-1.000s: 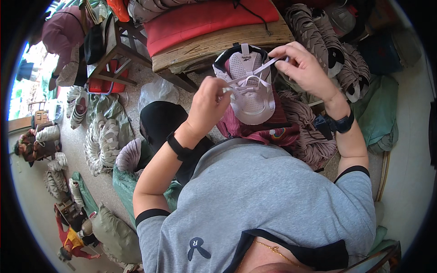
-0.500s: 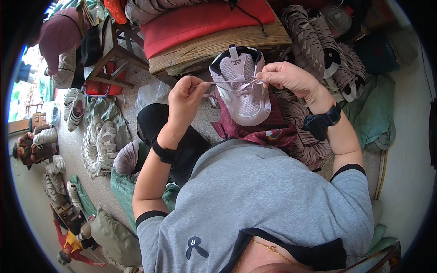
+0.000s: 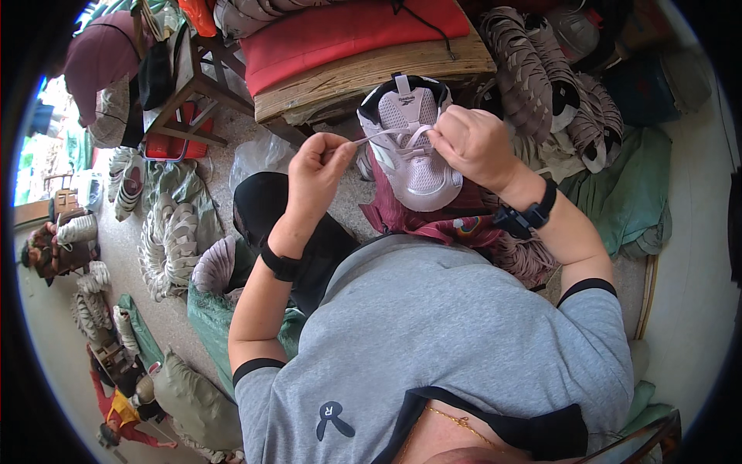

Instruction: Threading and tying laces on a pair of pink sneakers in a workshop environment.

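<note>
A pale pink shoe upper [image 3: 421,182] rests on a dark red cloth [image 3: 386,215] over my lap, toe toward me. Its lace [image 3: 386,133] runs across the tongue. Left of the shoe, my left hand [image 3: 315,164] pinches one end of the lace between thumb and fingers, pulled out taut. My right hand [image 3: 473,147] is closed on the lace close against the right side of the shoe, where a loop of it shows beside the tongue. The fingertips of the right hand are partly hidden by its own knuckles.
Ahead stands a wooden bench [image 3: 371,73] with a red pad [image 3: 348,39]. Stacked uppers [image 3: 525,69] lie at the far right, near a green sack [image 3: 630,185]. More bundled uppers [image 3: 168,251] are on the floor at left, by a wooden stool [image 3: 182,81]. Other people sit farther left.
My right hand has moved in toward the shoe and turned, its knuckles now facing up. A loop of lace now shows beside the tongue. My left hand has barely shifted.
</note>
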